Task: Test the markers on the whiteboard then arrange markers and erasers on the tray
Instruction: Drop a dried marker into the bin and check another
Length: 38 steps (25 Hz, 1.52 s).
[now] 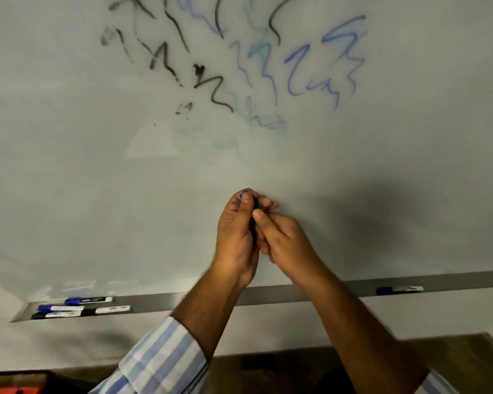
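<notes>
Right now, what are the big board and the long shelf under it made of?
The whiteboard looks like smooth, glossy coated board: light glints off it and ink smears. The tray looks like grey brushed metal with a dull sheen, though it could be painted plastic.

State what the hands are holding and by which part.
A blue marker, gripped between both hands: left hand round its upper, blue end, right hand on the lower part, mostly hidden.

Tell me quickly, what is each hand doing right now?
Left hand: grips the blue marker.
Right hand: fingers curled at the same marker; its grip cannot be told.
</notes>
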Each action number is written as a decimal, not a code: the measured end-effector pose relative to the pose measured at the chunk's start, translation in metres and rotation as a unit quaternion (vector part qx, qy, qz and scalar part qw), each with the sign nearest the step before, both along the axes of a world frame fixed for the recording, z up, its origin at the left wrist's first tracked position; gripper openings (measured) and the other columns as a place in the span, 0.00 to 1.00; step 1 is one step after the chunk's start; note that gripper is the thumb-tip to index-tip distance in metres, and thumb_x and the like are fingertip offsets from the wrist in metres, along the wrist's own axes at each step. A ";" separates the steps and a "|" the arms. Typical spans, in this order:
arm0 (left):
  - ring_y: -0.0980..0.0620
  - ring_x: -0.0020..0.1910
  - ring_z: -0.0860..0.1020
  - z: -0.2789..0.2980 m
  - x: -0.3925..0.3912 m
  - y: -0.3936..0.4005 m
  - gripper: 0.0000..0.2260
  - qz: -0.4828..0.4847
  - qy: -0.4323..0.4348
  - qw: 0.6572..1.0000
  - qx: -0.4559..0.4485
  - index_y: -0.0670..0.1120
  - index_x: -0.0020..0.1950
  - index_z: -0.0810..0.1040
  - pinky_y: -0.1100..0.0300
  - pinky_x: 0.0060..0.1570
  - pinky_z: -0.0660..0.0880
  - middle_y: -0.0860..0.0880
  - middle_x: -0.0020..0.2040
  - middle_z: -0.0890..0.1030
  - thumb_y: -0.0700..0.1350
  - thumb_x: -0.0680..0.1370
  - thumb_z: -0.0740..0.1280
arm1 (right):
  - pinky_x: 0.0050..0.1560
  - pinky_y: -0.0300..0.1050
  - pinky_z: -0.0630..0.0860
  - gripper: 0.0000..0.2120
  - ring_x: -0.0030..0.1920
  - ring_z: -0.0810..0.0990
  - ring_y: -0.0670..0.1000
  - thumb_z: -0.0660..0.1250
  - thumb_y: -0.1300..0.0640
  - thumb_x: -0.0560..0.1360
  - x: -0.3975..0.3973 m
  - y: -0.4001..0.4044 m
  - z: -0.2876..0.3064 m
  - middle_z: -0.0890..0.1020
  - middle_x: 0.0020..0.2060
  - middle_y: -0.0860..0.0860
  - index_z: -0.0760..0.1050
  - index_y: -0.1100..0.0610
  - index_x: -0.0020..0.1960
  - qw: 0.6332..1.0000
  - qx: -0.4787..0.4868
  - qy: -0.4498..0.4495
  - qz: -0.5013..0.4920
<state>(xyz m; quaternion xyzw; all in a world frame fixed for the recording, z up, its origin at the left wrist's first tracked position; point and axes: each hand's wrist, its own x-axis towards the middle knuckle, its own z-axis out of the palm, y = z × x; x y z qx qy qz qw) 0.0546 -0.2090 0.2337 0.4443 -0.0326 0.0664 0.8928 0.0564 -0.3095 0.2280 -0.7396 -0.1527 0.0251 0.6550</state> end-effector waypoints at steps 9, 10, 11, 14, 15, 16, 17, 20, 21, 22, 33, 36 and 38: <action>0.48 0.42 0.80 0.082 0.001 0.094 0.11 0.155 -0.132 0.968 0.145 0.48 0.67 0.78 0.56 0.42 0.79 0.43 0.50 0.86 0.44 0.89 0.59 | 0.46 0.45 0.81 0.17 0.43 0.79 0.54 0.57 0.66 0.86 0.008 0.018 0.078 0.84 0.45 0.57 0.82 0.57 0.65 0.984 0.170 -0.029 0.041; 0.49 0.39 0.78 0.094 0.004 0.104 0.10 0.183 -0.152 0.956 0.169 0.49 0.66 0.78 0.56 0.39 0.78 0.44 0.49 0.86 0.42 0.88 0.59 | 0.47 0.45 0.81 0.16 0.44 0.80 0.55 0.59 0.67 0.86 0.008 0.018 0.088 0.85 0.47 0.57 0.80 0.57 0.67 0.981 0.181 -0.060 0.036; 0.49 0.38 0.76 0.106 0.008 0.112 0.10 0.207 -0.175 0.944 0.189 0.49 0.64 0.79 0.56 0.37 0.76 0.44 0.49 0.85 0.41 0.88 0.60 | 0.46 0.46 0.82 0.15 0.44 0.80 0.55 0.61 0.68 0.85 0.009 0.019 0.097 0.86 0.48 0.58 0.78 0.57 0.67 0.977 0.190 -0.091 0.030; 0.49 0.38 0.74 0.147 0.019 0.136 0.09 0.262 -0.244 0.904 0.233 0.46 0.58 0.81 0.55 0.35 0.75 0.45 0.52 0.85 0.37 0.87 0.61 | 0.43 0.46 0.80 0.09 0.44 0.82 0.53 0.62 0.69 0.84 0.018 0.024 0.125 0.87 0.51 0.60 0.76 0.58 0.56 0.967 0.196 -0.159 0.027; 0.50 0.39 0.75 0.160 0.023 0.143 0.09 0.278 -0.261 0.891 0.247 0.45 0.57 0.81 0.55 0.35 0.75 0.45 0.53 0.85 0.37 0.86 0.62 | 0.43 0.45 0.80 0.09 0.45 0.82 0.52 0.60 0.68 0.84 0.020 0.025 0.133 0.86 0.52 0.60 0.78 0.58 0.56 0.965 0.206 -0.161 0.036; 0.51 0.41 0.76 0.171 0.026 0.150 0.09 0.296 -0.276 0.876 0.260 0.45 0.57 0.82 0.53 0.37 0.76 0.46 0.54 0.84 0.36 0.86 0.62 | 0.44 0.46 0.81 0.12 0.46 0.82 0.52 0.58 0.68 0.85 0.021 0.026 0.139 0.86 0.54 0.60 0.79 0.59 0.57 0.961 0.230 -0.147 0.051; 0.51 0.44 0.77 0.181 0.030 0.158 0.09 0.317 -0.289 0.862 0.270 0.45 0.57 0.82 0.52 0.39 0.77 0.46 0.54 0.84 0.36 0.86 0.63 | 0.45 0.46 0.82 0.14 0.48 0.83 0.53 0.57 0.68 0.85 0.022 0.026 0.145 0.86 0.56 0.60 0.80 0.59 0.60 0.955 0.260 -0.126 0.072; 0.47 0.55 0.81 0.208 0.044 0.182 0.10 0.393 -0.313 0.812 0.295 0.43 0.61 0.82 0.46 0.48 0.82 0.46 0.59 0.83 0.37 0.85 0.62 | 0.51 0.47 0.84 0.19 0.55 0.85 0.53 0.60 0.71 0.79 0.025 0.024 0.153 0.85 0.60 0.58 0.80 0.57 0.65 0.934 0.325 -0.106 0.106; 0.47 0.58 0.81 0.218 0.049 0.190 0.11 0.424 -0.327 0.787 0.307 0.42 0.63 0.82 0.44 0.52 0.83 0.46 0.60 0.83 0.37 0.85 0.62 | 0.51 0.46 0.84 0.21 0.55 0.85 0.53 0.61 0.73 0.78 0.027 0.024 0.154 0.85 0.59 0.57 0.79 0.58 0.65 0.931 0.333 -0.115 0.100; 0.47 0.60 0.81 0.227 0.054 0.198 0.12 0.456 -0.345 0.752 0.327 0.42 0.64 0.81 0.42 0.56 0.82 0.46 0.61 0.82 0.36 0.84 0.62 | 0.50 0.45 0.84 0.21 0.54 0.85 0.53 0.62 0.74 0.77 0.030 0.024 0.156 0.86 0.57 0.57 0.79 0.58 0.65 0.931 0.333 -0.126 0.086; 0.38 0.81 0.63 0.234 0.092 0.218 0.26 0.598 -0.350 0.463 0.553 0.42 0.81 0.69 0.43 0.81 0.62 0.39 0.82 0.65 0.31 0.83 0.58 | 0.52 0.44 0.84 0.13 0.52 0.87 0.48 0.63 0.57 0.84 0.069 0.020 0.172 0.88 0.51 0.51 0.84 0.60 0.60 0.839 0.001 -0.511 -0.188; 0.39 0.83 0.60 0.233 0.095 0.219 0.28 0.602 -0.333 0.464 0.558 0.43 0.82 0.67 0.37 0.80 0.60 0.39 0.83 0.63 0.32 0.81 0.59 | 0.55 0.48 0.84 0.14 0.54 0.86 0.49 0.64 0.56 0.84 0.077 0.024 0.184 0.87 0.54 0.52 0.83 0.61 0.64 0.795 -0.119 -0.568 -0.174; 0.40 0.85 0.58 0.230 0.096 0.219 0.27 0.602 -0.318 0.473 0.559 0.44 0.83 0.66 0.37 0.82 0.57 0.40 0.84 0.61 0.36 0.82 0.59 | 0.52 0.48 0.84 0.15 0.51 0.86 0.49 0.64 0.54 0.84 0.077 0.022 0.190 0.87 0.52 0.52 0.84 0.59 0.62 0.786 -0.147 -0.576 -0.170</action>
